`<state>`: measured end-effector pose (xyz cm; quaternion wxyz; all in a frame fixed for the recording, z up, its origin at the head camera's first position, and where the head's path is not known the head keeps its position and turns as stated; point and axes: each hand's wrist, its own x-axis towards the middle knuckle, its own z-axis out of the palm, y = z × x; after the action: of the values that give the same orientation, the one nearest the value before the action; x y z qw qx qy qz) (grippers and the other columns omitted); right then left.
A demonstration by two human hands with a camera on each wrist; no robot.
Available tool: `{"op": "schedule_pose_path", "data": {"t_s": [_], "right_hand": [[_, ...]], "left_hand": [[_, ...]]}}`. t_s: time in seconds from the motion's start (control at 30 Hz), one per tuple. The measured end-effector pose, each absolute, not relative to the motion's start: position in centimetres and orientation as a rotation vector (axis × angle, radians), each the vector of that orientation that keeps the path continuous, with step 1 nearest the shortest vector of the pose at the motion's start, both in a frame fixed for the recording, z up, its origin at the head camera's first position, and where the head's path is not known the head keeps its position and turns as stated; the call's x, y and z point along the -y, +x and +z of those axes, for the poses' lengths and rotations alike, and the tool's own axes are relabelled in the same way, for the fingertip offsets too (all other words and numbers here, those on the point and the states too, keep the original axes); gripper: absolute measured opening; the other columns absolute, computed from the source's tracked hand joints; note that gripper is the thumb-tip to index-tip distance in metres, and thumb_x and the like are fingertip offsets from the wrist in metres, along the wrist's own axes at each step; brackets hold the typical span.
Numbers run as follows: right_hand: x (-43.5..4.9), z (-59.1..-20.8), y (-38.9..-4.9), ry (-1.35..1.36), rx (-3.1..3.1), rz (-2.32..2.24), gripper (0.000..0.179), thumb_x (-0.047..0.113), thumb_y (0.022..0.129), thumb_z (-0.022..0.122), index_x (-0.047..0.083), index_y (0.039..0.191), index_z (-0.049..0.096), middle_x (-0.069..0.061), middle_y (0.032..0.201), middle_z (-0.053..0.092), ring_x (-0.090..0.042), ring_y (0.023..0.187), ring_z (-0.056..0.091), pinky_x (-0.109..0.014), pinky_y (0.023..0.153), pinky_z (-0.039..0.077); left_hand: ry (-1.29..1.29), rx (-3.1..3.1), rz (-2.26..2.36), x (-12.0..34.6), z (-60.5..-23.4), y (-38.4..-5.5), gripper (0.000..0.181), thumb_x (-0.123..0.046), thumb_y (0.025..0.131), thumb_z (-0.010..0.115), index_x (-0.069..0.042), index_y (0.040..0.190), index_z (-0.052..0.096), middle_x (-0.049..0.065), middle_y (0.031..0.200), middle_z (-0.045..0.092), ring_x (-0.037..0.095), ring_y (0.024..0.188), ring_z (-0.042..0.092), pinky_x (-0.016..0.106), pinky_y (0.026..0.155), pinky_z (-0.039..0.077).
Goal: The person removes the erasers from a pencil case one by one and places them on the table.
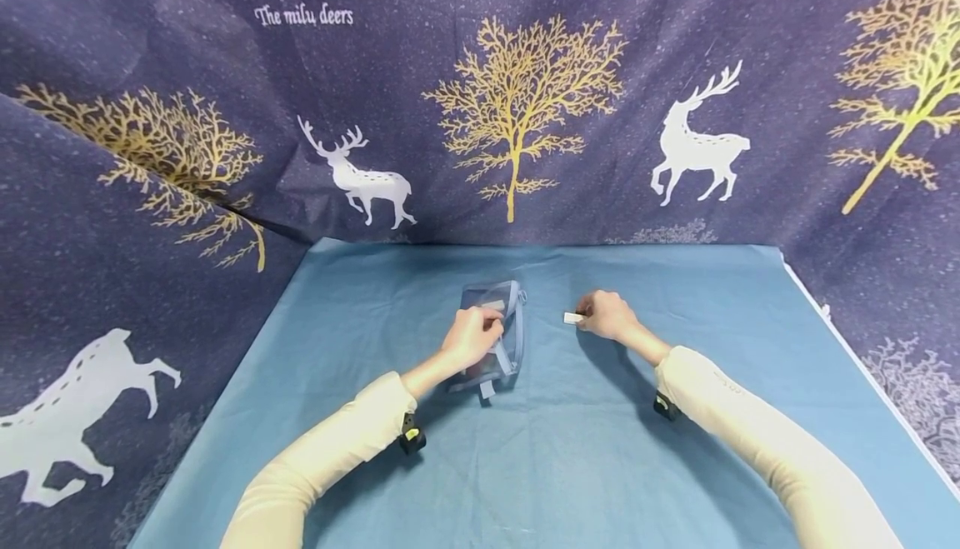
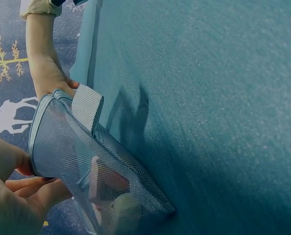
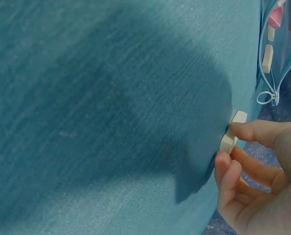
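Note:
My left hand point(image 1: 474, 336) grips the side of a blue mesh zip pouch point(image 1: 517, 334), which stands with its zipped mouth open toward the right. Through the mesh point(image 2: 62, 142) in the left wrist view show a red-pink piece point(image 2: 113, 178), a pale green piece point(image 2: 127, 204) and pale ones. To the right of the pouch, my right hand point(image 1: 606, 316) pinches a small off-white block point(image 3: 238, 118), eraser-like in shape, between thumb and fingers, close over the cloth. Another off-white block point(image 3: 267, 58) shows inside the pouch in the right wrist view.
A blue cloth point(image 1: 555, 466) covers the table. Behind it and at both sides hangs a dark curtain point(image 1: 450, 157) printed with deer and gold trees. A fabric tab point(image 2: 87, 105) and a ring zip pull point(image 3: 266, 98) stick out from the pouch.

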<state>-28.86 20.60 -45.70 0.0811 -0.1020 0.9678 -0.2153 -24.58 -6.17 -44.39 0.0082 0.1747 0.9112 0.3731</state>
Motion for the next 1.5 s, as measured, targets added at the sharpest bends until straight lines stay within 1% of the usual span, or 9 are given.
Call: {"op": "schedule_pose_path", "data": {"t_s": [0.17, 0.33, 0.4, 0.57, 0.63, 0.87, 1.1, 1.23, 1.5], "right_hand": [[-20.7, -45.5, -28.9, -0.278, -2.9, -0.634, 0.029, 0.023, 0.079, 0.068, 0.007, 0.103, 0.066, -0.011, 0.092, 0.068, -0.016, 0.065, 0.058, -0.028, 0.052, 0.042], [-20.8, -45.9, -29.0, -0.287, -2.933, -0.635, 0.036, 0.026, 0.08, 0.066, 0.006, 0.11, 0.062, -0.012, 0.093, 0.069, -0.015, 0.065, 0.06, -0.029, 0.053, 0.045], [-20.8, -45.9, -28.9, -0.286, -2.947, -0.647, 0.038, 0.026, 0.081, 0.065, 0.005, 0.113, 0.061, -0.013, 0.093, 0.069, -0.017, 0.066, 0.062, -0.031, 0.055, 0.047], [-20.5, -45.6, -28.9, -0.283, -2.969, -0.7, 0.035, 0.022, 0.084, 0.06, 0.004, 0.114, 0.06, -0.015, 0.093, 0.068, -0.019, 0.068, 0.063, -0.033, 0.056, 0.049], [-20.2, -45.6, -28.9, -0.29, -2.976, -0.715, 0.033, 0.02, 0.085, 0.059, 0.004, 0.114, 0.06, -0.015, 0.093, 0.068, -0.019, 0.068, 0.063, -0.032, 0.056, 0.049], [-19.7, -45.9, -28.8, -0.345, -2.994, -0.759, 0.027, 0.016, 0.085, 0.057, 0.003, 0.108, 0.062, -0.012, 0.091, 0.069, -0.019, 0.071, 0.064, -0.032, 0.059, 0.05], [-19.3, -46.0, -28.5, -0.407, -2.972, -0.805, 0.026, 0.014, 0.086, 0.056, 0.002, 0.108, 0.062, -0.012, 0.09, 0.068, -0.017, 0.07, 0.063, -0.028, 0.054, 0.048], [-19.3, -46.0, -28.5, -0.439, -2.974, -0.824, 0.022, 0.013, 0.086, 0.056, 0.003, 0.104, 0.063, -0.011, 0.088, 0.068, -0.016, 0.069, 0.063, -0.027, 0.055, 0.048], [-18.9, -46.0, -28.5, -0.455, -2.966, -0.834, 0.023, 0.012, 0.085, 0.058, 0.002, 0.106, 0.062, -0.009, 0.085, 0.068, -0.015, 0.067, 0.063, -0.028, 0.055, 0.049]], "left_hand": [[0.53, -2.851, 1.155, 6.1, -44.4, -24.7, 0.034, -0.014, 0.086, 0.047, -0.005, 0.113, 0.066, -0.002, 0.053, 0.058, 0.006, 0.039, 0.044, 0.021, 0.041, 0.036], [0.547, -2.843, 1.166, 6.1, -44.6, -24.7, 0.033, -0.014, 0.086, 0.047, -0.004, 0.112, 0.065, 0.002, 0.072, 0.068, 0.006, 0.04, 0.047, 0.022, 0.043, 0.04], [0.551, -2.838, 1.171, 6.2, -44.6, -24.6, 0.033, -0.014, 0.086, 0.047, -0.004, 0.112, 0.065, 0.002, 0.075, 0.069, 0.006, 0.039, 0.046, 0.022, 0.043, 0.039], [0.546, -2.837, 1.177, 6.2, -44.5, -24.7, 0.034, -0.014, 0.086, 0.046, -0.004, 0.113, 0.065, 0.001, 0.06, 0.063, 0.007, 0.038, 0.044, 0.021, 0.041, 0.036], [0.538, -2.841, 1.174, 6.2, -44.4, -24.7, 0.035, -0.014, 0.086, 0.046, -0.005, 0.113, 0.065, 0.001, 0.061, 0.064, 0.007, 0.039, 0.045, 0.021, 0.041, 0.036], [0.53, -2.849, 1.163, 6.2, -44.6, -24.6, 0.036, -0.015, 0.086, 0.047, -0.005, 0.116, 0.064, 0.003, 0.082, 0.07, 0.005, 0.046, 0.05, 0.02, 0.048, 0.042], [0.53, -2.829, 1.194, 6.3, -44.5, -24.4, 0.037, -0.013, 0.085, 0.046, -0.004, 0.117, 0.063, 0.003, 0.076, 0.07, 0.006, 0.04, 0.046, 0.021, 0.04, 0.035], [0.526, -2.833, 1.192, 6.3, -44.5, -24.5, 0.036, -0.013, 0.085, 0.046, -0.005, 0.116, 0.063, 0.003, 0.078, 0.07, 0.005, 0.039, 0.043, 0.02, 0.038, 0.033], [0.538, -2.838, 1.191, 6.4, -44.4, -24.5, 0.037, -0.012, 0.085, 0.045, -0.004, 0.116, 0.063, 0.0, 0.068, 0.066, 0.006, 0.037, 0.039, 0.02, 0.036, 0.029]]}}
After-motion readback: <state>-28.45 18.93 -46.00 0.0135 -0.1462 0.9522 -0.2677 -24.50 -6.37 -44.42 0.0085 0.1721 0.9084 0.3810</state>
